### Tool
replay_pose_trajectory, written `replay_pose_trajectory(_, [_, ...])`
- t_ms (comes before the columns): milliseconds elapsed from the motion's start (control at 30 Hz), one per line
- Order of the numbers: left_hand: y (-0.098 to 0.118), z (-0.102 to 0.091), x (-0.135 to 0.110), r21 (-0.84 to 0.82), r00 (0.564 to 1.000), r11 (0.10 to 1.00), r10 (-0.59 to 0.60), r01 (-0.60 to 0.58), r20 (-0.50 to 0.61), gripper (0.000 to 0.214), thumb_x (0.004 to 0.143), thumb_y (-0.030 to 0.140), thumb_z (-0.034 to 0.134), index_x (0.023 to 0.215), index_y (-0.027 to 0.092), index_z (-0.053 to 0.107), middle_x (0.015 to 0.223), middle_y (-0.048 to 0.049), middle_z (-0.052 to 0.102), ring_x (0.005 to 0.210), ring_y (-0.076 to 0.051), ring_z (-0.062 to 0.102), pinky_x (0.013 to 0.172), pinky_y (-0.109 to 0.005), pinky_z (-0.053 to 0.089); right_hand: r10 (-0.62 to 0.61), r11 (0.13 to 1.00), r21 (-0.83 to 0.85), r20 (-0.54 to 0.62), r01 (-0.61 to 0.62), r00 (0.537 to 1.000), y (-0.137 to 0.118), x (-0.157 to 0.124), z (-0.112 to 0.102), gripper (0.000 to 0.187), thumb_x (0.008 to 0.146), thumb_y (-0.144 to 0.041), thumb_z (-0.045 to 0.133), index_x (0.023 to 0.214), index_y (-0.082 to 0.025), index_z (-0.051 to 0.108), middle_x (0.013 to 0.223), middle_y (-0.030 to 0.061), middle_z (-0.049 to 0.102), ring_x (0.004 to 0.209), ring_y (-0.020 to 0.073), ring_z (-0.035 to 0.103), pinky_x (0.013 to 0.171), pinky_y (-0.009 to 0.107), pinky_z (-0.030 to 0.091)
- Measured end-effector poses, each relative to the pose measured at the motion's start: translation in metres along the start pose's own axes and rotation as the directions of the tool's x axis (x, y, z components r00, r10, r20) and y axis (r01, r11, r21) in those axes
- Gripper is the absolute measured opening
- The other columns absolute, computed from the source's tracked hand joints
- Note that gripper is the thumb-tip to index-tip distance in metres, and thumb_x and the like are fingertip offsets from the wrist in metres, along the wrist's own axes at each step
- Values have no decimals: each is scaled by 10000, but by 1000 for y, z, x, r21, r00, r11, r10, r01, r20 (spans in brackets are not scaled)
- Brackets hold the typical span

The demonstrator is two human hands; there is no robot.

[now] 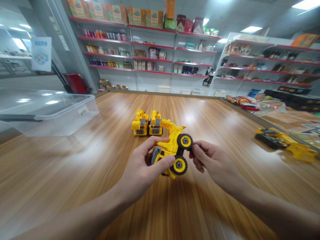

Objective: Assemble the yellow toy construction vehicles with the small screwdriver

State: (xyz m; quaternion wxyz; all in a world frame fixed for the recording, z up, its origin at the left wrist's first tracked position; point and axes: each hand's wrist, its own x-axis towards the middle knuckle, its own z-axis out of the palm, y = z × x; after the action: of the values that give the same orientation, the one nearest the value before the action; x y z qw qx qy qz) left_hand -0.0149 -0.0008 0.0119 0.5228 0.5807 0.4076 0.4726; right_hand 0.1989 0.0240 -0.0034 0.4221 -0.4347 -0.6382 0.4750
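A yellow toy construction truck point(171, 144) with black-tyred wheels is held up above the table, tipped so its wheels face right. My left hand point(147, 163) is closed around its body, thumb across the side near the lower wheel point(179, 165). At the truck's right, the closed fingers of my right hand point(208, 155) pinch at the edge of the upper wheel point(185, 141); the exact contact is partly hidden. Just beyond stand two similar yellow toy vehicles, one on the left point(140, 124) and one on the right point(155, 123), side by side.
On the wooden table point(100, 186), a clear plastic bin point(65, 115) stands at the left. Another yellow toy vehicle point(285, 141) with black tracks lies at the right, near bagged goods point(250, 101). Stocked shelves point(152, 45) line the back.
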Motion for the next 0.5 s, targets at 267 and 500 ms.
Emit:
replay_pose_trajectory(267, [-6, 0, -2, 120, 1000, 993, 3, 0, -20, 429, 842, 433, 669, 1192, 233, 524, 1036, -58, 680, 889, -224, 657, 721, -329, 540, -69, 998, -11, 22, 69, 997, -3, -3, -1, 316, 885, -251, 604, 1188, -159, 608, 738, 9, 567, 656, 141, 523, 620, 297, 446])
replay_pose_trajectory(500, [-1, -1, -1, 100, 997, 995, -5, 12, -76, 436, 822, 438, 687, 1175, 231, 536, 946, -31, 691, 809, -181, 645, 642, -260, 512, 35, 992, 123, -50, -28, 998, 2, 1, 0, 307, 925, -414, 560, 1043, -146, 654, 782, 50, 643, 598, 132, 554, 549, 288, 444])
